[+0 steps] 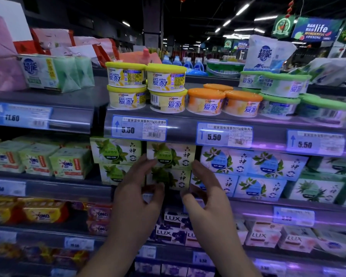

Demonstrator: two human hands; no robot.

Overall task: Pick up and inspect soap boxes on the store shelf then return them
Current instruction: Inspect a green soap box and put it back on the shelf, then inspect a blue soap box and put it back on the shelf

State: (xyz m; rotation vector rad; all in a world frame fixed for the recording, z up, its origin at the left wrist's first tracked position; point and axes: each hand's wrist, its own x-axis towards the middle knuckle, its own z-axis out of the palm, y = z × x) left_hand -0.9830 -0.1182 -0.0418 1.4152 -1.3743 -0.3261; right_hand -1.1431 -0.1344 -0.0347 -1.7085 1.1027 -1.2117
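Note:
Green leaf-printed soap boxes are stacked two high on the middle shelf. The upper box (pixel 171 154) sits on the lower green box (pixel 173 177). My left hand (pixel 137 193) is at the lower box's left end, fingers spread, thumb curled under its front edge. My right hand (pixel 205 194) is at its right end, fingers apart, thumb near the bottom corner. Both hands frame this box; I cannot tell whether they touch it, and it still rests in the stack.
More green boxes (pixel 115 150) stand to the left, blue-flower soap boxes (pixel 254 164) to the right. Round air-freshener tubs (pixel 166 87) fill the shelf above. LUX boxes (pixel 173 226) sit on the shelf below my hands. OMO soap packs (pixel 68 162) lie far left.

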